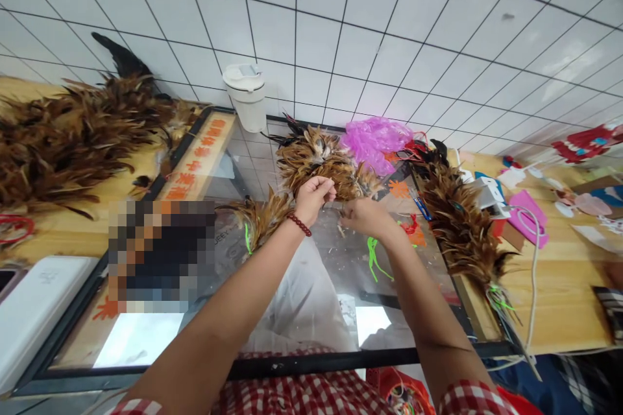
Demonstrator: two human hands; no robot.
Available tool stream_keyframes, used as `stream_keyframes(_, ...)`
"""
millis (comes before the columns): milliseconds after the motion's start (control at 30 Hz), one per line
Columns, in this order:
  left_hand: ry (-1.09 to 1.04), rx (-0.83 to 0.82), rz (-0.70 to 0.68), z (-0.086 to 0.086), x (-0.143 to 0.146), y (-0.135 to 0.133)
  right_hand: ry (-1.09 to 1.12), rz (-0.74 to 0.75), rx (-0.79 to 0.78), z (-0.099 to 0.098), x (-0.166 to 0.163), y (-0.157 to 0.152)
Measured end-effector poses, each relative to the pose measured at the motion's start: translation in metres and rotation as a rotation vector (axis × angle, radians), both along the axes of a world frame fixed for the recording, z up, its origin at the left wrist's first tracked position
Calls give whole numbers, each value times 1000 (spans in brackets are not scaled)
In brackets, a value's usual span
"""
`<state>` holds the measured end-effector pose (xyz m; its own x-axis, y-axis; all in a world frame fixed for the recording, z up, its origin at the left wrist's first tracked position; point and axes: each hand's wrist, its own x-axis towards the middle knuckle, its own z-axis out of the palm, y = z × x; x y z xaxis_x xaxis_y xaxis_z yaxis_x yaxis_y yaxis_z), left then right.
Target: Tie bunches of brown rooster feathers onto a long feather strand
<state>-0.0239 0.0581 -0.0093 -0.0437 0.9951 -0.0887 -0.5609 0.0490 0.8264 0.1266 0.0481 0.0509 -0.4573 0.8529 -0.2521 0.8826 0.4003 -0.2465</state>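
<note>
My left hand [314, 200], with a dark red bead bracelet [299, 225] at the wrist, is raised in a closed pinch; whatever lies between thumb and fingers is too small to name. Just right of it, my right hand [366, 215] has its fingers curled down beside a pile of brown feathers [314, 159], and their tips are partly hidden. A smaller bunch of brown feathers [265, 217] lies left of my left wrist, with a bright green tie at its end. Green strings [374, 259] lie on the glass tabletop [335, 266] below my right hand.
A white lidded cup [247, 98] stands by the tiled wall, and a crumpled pink plastic bag [374, 139] lies behind the pile. Heaps of feathers cover the left [78, 142] and right [457, 220] sides. A white box [46, 311] sits at left; a white cable [534, 285] hangs at right.
</note>
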Motion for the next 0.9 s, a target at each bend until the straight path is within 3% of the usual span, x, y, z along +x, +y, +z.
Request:
stream_keyframes(300,50,-9,-53,0,-1,-6,471,150,-56,-40,5,22)
stream_keyframes(433,96,63,16,-1,-3,2,813,-49,-17,-60,-2,42)
stream_keyframes(567,166,151,36,2,-5,0,1143,-278,-162,-65,1,45)
stream_keyframes(667,161,75,49,4,-6,-6,1316,-420,-275,-62,7,36)
stream_keyframes(800,113,2,16,-2,-6,-3,1369,-415,-531,-59,6,26)
stream_keyframes(900,137,-31,57,-11,-7,8,1345,-387,-549,-63,-3,27)
